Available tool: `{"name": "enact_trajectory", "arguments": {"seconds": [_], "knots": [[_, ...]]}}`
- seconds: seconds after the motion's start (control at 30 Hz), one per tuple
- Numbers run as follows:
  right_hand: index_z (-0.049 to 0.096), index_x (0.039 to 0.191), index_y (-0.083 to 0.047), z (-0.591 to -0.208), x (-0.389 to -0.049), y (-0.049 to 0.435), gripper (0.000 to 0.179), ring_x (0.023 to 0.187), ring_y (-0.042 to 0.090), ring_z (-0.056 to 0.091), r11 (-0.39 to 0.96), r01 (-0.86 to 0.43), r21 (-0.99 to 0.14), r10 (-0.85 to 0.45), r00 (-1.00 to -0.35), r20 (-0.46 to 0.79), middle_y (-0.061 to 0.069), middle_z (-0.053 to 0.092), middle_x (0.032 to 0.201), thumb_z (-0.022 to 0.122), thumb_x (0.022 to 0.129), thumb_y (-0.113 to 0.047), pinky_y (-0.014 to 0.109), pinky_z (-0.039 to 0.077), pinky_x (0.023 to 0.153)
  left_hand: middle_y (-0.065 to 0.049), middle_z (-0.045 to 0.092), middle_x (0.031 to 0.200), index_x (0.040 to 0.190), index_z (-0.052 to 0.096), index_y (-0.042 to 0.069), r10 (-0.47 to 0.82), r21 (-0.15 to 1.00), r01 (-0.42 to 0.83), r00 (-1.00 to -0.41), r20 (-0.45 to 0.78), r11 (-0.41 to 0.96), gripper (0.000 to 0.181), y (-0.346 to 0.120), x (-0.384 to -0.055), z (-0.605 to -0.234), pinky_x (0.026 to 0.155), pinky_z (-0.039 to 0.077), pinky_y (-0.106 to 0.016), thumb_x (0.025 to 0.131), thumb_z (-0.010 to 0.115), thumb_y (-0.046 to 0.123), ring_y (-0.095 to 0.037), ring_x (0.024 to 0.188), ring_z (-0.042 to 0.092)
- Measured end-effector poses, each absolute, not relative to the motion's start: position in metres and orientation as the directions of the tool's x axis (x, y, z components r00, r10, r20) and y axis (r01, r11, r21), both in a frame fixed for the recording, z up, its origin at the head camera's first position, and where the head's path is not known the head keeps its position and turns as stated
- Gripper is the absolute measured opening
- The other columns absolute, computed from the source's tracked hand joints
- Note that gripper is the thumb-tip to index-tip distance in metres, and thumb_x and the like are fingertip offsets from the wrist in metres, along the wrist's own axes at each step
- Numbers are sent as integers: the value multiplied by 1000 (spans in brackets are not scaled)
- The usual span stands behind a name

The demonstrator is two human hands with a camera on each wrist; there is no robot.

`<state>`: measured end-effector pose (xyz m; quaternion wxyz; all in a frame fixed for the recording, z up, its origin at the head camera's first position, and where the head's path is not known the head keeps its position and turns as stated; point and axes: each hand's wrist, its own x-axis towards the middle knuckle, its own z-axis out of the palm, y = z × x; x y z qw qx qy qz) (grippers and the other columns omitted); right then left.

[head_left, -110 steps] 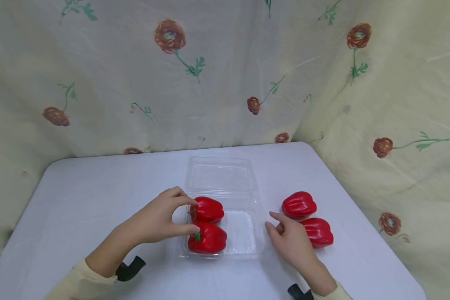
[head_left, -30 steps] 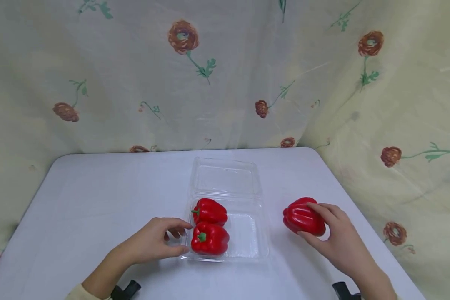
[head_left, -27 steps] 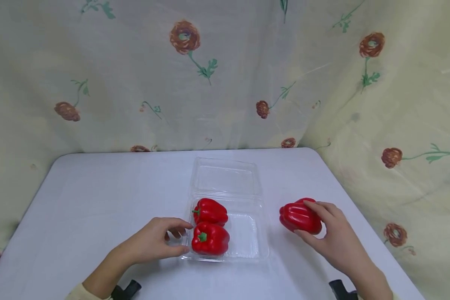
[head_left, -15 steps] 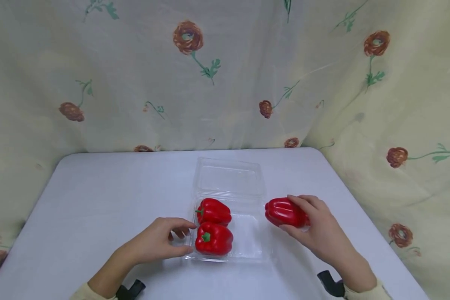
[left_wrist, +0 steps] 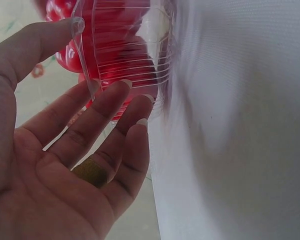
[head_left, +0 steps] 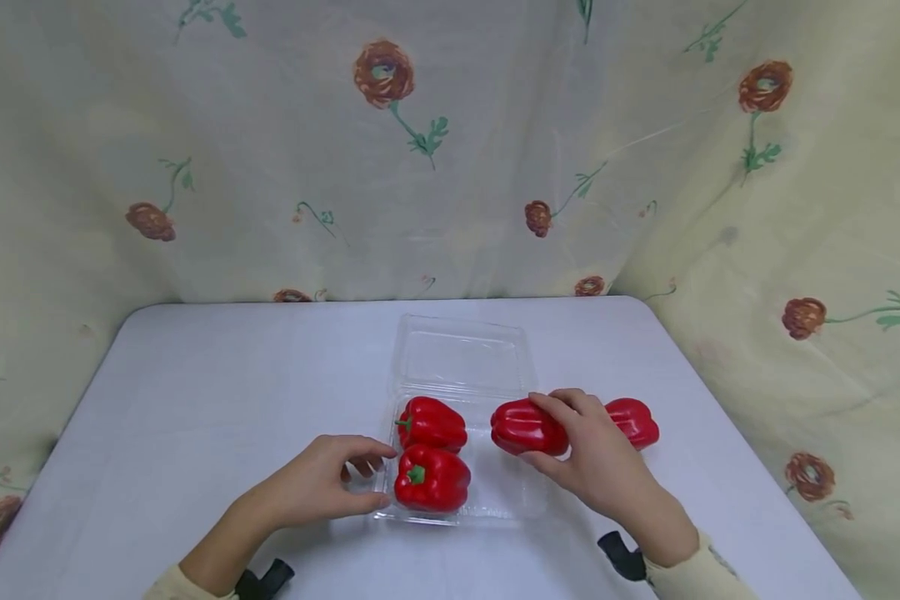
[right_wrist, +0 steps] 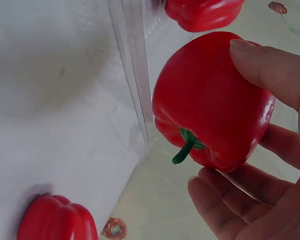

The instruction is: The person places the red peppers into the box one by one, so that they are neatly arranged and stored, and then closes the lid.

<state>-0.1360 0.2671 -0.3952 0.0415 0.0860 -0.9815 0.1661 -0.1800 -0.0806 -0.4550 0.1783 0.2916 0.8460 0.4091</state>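
My right hand (head_left: 596, 458) grips a red bell pepper (head_left: 527, 427) over the right half of a clear plastic clamshell box (head_left: 495, 492). In the right wrist view, that bell pepper (right_wrist: 210, 100) shows its green stem, with the thumb on one side and fingers on the other. Two more red bell peppers lie in the box's left half, a rear one (head_left: 431, 423) and a front one (head_left: 433, 479). Beside the box, my left hand (head_left: 326, 483) has its thumb at the rim and loosely bent fingertips against the ribbed side wall (left_wrist: 125, 65).
One more red bell pepper (head_left: 633, 422) lies on the white table (head_left: 255, 375) to the right, partly hidden behind my right hand. The box's lid (head_left: 461, 354) lies folded back behind it. Flowered cloth (head_left: 457, 208) hangs behind the table and along its right.
My right hand has picked up the nearer right-hand bell pepper and carried it left over the box. The left hand has drawn back from the peppers to the box's left edge.
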Motion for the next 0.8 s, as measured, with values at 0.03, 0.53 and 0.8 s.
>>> {"name": "enact_trajectory", "arguments": {"seconds": [0.03, 0.53, 0.8], "knots": [[56, 139, -19, -396, -137, 265, 88, 116, 31, 52, 930, -184, -318, -157, -982, 107, 10, 54, 130, 95, 61, -32, 47, 59, 73, 9, 67, 105, 122, 68, 18, 638, 796, 346, -767, -64, 496, 54, -81, -180, -455, 76, 55, -30, 74, 85, 37, -13, 90, 63], [58, 138, -18, -412, -145, 247, 84, 116, 29, 51, 943, -180, -278, -176, -984, 41, 9, 55, 128, 94, 64, -30, 43, 59, 75, 8, 68, 108, 123, 68, 19, 637, 800, 343, -768, -63, 493, 56, -81, -179, -455, 75, 55, -29, 73, 86, 35, -13, 90, 63], [59, 136, -18, -420, -152, 241, 82, 115, 29, 52, 948, -210, -239, -200, -978, 64, 10, 55, 128, 94, 63, -31, 43, 59, 75, 9, 67, 106, 122, 68, 19, 635, 802, 342, -770, -60, 489, 53, -81, -179, -455, 76, 55, -31, 74, 85, 35, -14, 90, 63]]}}
